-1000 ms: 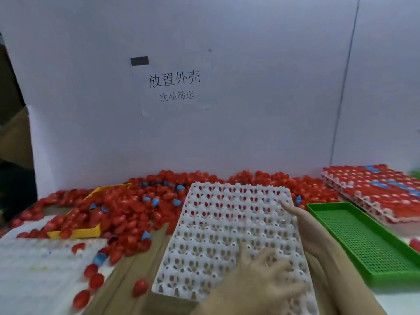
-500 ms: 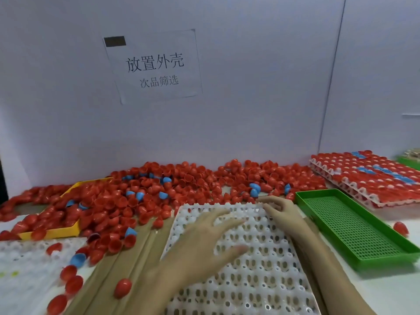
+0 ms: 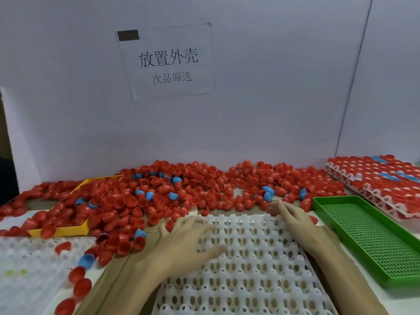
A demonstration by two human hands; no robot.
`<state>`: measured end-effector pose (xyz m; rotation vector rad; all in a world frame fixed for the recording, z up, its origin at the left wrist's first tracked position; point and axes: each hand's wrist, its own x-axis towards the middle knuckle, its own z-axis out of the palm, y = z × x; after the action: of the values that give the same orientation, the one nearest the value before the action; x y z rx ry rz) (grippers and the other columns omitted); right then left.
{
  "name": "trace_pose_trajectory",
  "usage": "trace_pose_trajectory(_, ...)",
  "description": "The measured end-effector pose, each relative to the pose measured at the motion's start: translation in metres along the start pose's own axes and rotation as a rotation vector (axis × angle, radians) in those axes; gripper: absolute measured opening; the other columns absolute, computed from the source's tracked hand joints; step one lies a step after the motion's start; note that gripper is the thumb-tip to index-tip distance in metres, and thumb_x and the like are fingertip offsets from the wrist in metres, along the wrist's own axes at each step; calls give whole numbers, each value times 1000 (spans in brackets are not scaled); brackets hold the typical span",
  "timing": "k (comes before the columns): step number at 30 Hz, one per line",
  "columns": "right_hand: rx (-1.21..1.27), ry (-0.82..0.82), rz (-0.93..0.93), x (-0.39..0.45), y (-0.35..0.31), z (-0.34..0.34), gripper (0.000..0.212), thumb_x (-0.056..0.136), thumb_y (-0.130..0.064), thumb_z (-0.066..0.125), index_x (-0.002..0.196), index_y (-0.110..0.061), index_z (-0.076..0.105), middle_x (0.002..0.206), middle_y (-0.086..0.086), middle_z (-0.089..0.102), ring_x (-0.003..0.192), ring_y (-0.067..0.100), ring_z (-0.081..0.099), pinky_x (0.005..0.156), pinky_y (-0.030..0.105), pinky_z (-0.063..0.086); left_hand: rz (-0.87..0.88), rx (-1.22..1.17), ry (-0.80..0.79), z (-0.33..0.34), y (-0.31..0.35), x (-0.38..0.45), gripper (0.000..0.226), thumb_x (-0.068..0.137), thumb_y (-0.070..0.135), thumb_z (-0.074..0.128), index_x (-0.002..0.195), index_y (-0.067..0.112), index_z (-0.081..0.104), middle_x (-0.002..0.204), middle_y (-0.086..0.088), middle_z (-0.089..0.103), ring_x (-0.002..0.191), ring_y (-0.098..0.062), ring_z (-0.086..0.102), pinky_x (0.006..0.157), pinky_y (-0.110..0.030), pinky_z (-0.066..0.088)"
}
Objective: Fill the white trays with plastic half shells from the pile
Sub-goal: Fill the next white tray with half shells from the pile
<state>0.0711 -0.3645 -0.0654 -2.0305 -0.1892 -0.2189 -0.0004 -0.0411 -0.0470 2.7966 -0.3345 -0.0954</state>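
Backdrop: A white partition wall (image 3: pixel 261 114) fills the upper frame; a paper sign (image 3: pixel 167 61) with printed characters hangs at upper centre, seemingly labelling the station.
Bench: A pale worktable (image 3: pixel 406 298) spans the lower frame, with a brown strip showing at lower centre-left.
Pile: Red and blue half shells (image 3: pixel 204 189) lie heaped across mid-frame against the wall, within reach of both hands.
Empty tray: A white tray (image 3: pixel 250 269) with open cups sits at lower centre, its far edge just short of the pile, likely so shells can be drawn straight in. No shell shows in its cups.
Filled trays: Stacked white trays of red shells (image 3: pixel 375 185) rest at the right edge, apparently finished work set aside.
Green tray: A perforated green tray (image 3: pixel 375 242) lies at lower right, just beside the empty tray; nothing shows in it.
Second tray: Another white tray (image 3: pixel 29 264) shows at lower left, with a few loose shells on it.
Yellow bin: A yellow tray (image 3: pixel 68 230) at centre-left is half buried in shells.
Left hand: The left hand (image 3: pixel 181 242) rests flat on the tray's upper left, fingers spread and holding nothing, seemingly steadying it.
Right hand: The right hand (image 3: pixel 293 219) rests at the tray's upper right corner, fingers extended toward the pile, gripping nothing.
Change: A second ago the tray stood tilted up against the pile; now it lies flat and nearer the viewer, and both hands have moved to its far end.
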Motion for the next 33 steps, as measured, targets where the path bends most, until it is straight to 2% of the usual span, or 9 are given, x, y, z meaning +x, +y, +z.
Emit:
trace_pose_trajectory(3, -39, 9, 48, -1, 1, 5, 51, 112, -46, 33, 108, -28, 80, 109, -13, 77, 109, 1, 65, 93, 19, 44, 4, -241, 255, -9, -5, 22, 56, 90, 85, 36, 134, 54, 49, 137, 32, 39, 130, 5, 35, 116, -47, 39)
trace_pose_trajectory(5, -64, 32, 73, -1, -1, 6, 55, 111, -49, 31, 100, -31, 81, 104, -17, 76, 105, -2, 64, 86, 11, 40, -3, -356, 342, -1, -15, 34, 42, 99, 65, 47, 134, 45, 56, 135, 29, 42, 130, 7, 37, 114, -40, 43)
trace_pose_trajectory(10, -72, 16, 79, 1, -5, 5, 64, 112, -49, 24, 114, -22, 82, 114, -17, 69, 106, -16, 54, 87, 0, 32, -13, -368, 268, 22, -38, 49, 50, 102, 58, 48, 148, 38, 49, 162, 25, 23, 147, 5, 17, 122, -33, 21)
trace_pose_trajectory(14, 13, 77, 50, 2, -7, 5, 67, 112, -49, 25, 101, -23, 85, 107, -17, 77, 109, -12, 61, 94, 8, 36, 8, -209, 195, 22, -39, 55, 58, 105, 63, 32, 159, 42, 28, 167, 27, -10, 154, 2, -12, 128, -43, 3)
trace_pose_trajectory(16, 30, 110, 29, 2, -6, 5, 65, 113, -46, 28, 97, -23, 85, 103, -14, 80, 110, -6, 66, 99, 16, 41, 5, -121, 151, 21, -39, 59, 57, 106, 60, 24, 160, 41, 28, 169, 24, -9, 152, 5, -15, 126, -38, -5)
trace_pose_trajectory(20, 38, 130, 17, 2, -6, 8, 63, 113, -45, 30, 92, -24, 86, 101, -13, 81, 107, -1, 69, 102, 27, 46, -31, -56, 177, 20, -35, 63, 52, 107, 54, 23, 147, 32, 49, 163, 18, 27, 151, 0, 12, 122, -32, 4)
trace_pose_trajectory(24, 7, 134, 28, 2, -5, 10, 61, 112, -45, 33, 88, -26, 86, 96, -14, 81, 100, -1, 70, 98, 27, 48, -20, 59, 183, 12, -31, 62, 53, 107, 57, 23, 129, 29, 62, 139, 16, 42, 132, -6, 31, 116, -34, 19)
trace_pose_trajectory(28, -28, 170, 5, 3, -5, 12, 60, 111, -48, 36, 83, -30, 85, 93, -18, 80, 96, -5, 69, 92, 25, 47, -15, -188, 430, -6, -26, 68, 48, 109, 49, 31, 99, 24, 71, 112, 16, 53, 104, -11, 53, 89, -28, 43)
trace_pose_trajectory(33, -27, 177, -50, 4, -1, 16, 52, 109, -48, 42, 81, -32, 84, 89, -8, 81, 93, 5, 72, 88, 30, 54, 103, -140, 428, -23, -33, 96, 32, 108, 18, 50, 138, 18, 62, 139, 9, 56, 127, -8, 55, 102, -21, 45)
